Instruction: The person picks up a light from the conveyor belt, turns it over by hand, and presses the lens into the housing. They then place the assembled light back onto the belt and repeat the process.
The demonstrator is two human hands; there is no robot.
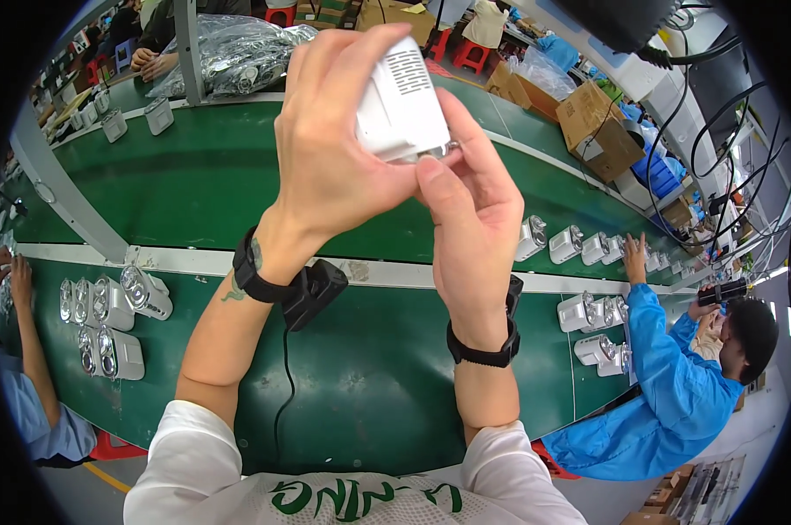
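Housing of white plastic [401,101], boxy with rounded corners and a panel of dark slots, is held raised above the work surface, near the upper middle of the head view. Left hand [318,131] is clamped on it, back of the hand toward the camera, with fingers extended up along its left side and top. Right hand [478,201] is closed on the lower right corner, thumb at the bottom edge beside a small shiny metallic part [436,151]; its exact hold on that part cannot be told.

Below the hands lies a smooth green bench top [378,385]. A pale metal rail [386,273] separates it from a long green belt [194,192] beyond. Both wrists carry black straps; a black rectangular module [315,295] sits beside the left wrist, and a thin black cable [284,394] runs down from it across the bench.

On the bench at left stands a cluster of white units with shiny round chrome fronts [115,304]. A similar cluster [577,312] stands at right, and a row of like units [565,244] lines the belt near the rail. At far right, a co-worker in a blue smock [675,385] extends one hand [636,260] to that row. A clear plastic bag of shiny parts [242,54] lies at upper left.
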